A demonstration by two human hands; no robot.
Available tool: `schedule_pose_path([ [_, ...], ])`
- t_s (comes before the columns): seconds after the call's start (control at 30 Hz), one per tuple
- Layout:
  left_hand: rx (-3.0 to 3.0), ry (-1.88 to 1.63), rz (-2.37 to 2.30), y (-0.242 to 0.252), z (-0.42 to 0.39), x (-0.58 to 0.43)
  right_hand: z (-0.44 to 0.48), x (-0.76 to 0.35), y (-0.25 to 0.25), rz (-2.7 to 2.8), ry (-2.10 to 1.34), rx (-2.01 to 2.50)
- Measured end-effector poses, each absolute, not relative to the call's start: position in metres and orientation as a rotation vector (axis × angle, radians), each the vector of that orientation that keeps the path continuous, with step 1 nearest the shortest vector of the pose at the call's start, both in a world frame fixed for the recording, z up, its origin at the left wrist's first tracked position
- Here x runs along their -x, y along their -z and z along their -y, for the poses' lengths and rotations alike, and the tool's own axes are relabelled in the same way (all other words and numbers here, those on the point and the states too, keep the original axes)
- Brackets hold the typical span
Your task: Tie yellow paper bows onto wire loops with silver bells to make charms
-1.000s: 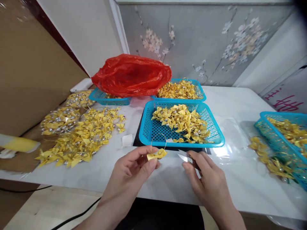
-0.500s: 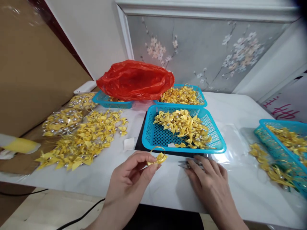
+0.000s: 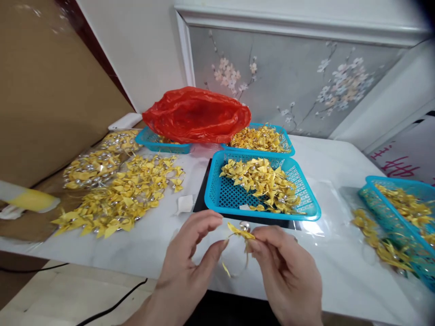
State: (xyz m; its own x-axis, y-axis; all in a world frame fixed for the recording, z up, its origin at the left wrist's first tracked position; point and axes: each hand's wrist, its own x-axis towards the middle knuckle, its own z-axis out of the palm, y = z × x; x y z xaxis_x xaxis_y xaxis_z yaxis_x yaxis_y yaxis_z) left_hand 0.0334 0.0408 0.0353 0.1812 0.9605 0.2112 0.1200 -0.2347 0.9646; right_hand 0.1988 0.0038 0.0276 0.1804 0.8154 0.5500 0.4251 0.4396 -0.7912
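In front of the nearest basket, my right hand (image 3: 288, 267) pinches a yellow ribbon flower (image 3: 240, 232) between thumb and fingertips. A shiny silver ball (image 3: 244, 225) sits on top of the flower, and a thin yellow band loop (image 3: 234, 275) hangs beneath it. Close by on the left, my left hand (image 3: 192, 258) has thumb and index finger apart, their tips beside the flower's left end. Whether the thumb touches the band I cannot tell. The blue basket (image 3: 211, 181) just beyond holds a heap of similar yellow flowers (image 3: 263, 179) with silver balls.
Piles of yellow flowers (image 3: 125, 192) lie left on the white table (image 3: 340, 276). A red plastic bag (image 3: 197, 115) covers part of a blue basket (image 3: 163, 146) at the back. Another blue basket (image 3: 390, 213) stands right. A white scrap (image 3: 185, 203) lies left of the middle basket.
My right hand has risen from the table and now pinches the flower, which my left hand held before. Left fingers have spread. The silver ball now shows at the flower.
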Motion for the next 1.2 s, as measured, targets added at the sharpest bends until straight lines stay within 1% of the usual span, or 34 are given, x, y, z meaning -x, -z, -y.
schedule_pose_path([
  [0.1,-1.059,-0.906,-0.994,-0.042,-0.040,-0.033,0.002,-0.199,-0.014,1.524,0.046,1.130],
  [0.2,-0.831,-0.719,-0.812,-0.049,-0.037,-0.034,0.007,-0.202,-0.005,1.707,0.238,1.084],
  [0.33,-0.765,-0.686,-0.868,-0.050,-0.035,-0.038,0.012,-0.208,-0.009,1.924,0.217,1.017],
  [0.6,-0.655,-0.637,-0.835,-0.051,-0.037,-0.036,0.015,-0.216,-0.012,1.969,0.133,1.020],
  [0.8,-0.451,-0.595,-0.681,-0.047,-0.032,-0.035,0.010,-0.224,-0.027,2.053,0.226,0.964],
  [0.93,-0.429,-0.588,-0.572,-0.043,-0.032,-0.038,0.005,-0.224,-0.028,2.035,0.293,0.942],
  [1.03,-0.421,-0.558,-0.583,-0.040,-0.037,-0.039,-0.001,-0.223,-0.019,2.055,0.150,0.889],
  [1.1,-0.428,-0.516,-0.644,-0.039,-0.043,-0.038,-0.003,-0.224,-0.013,1.996,-0.103,0.903],
  [1.2,-0.464,-0.421,-0.690,-0.040,-0.051,-0.036,-0.002,-0.229,-0.013,1.764,-0.523,1.034],
])
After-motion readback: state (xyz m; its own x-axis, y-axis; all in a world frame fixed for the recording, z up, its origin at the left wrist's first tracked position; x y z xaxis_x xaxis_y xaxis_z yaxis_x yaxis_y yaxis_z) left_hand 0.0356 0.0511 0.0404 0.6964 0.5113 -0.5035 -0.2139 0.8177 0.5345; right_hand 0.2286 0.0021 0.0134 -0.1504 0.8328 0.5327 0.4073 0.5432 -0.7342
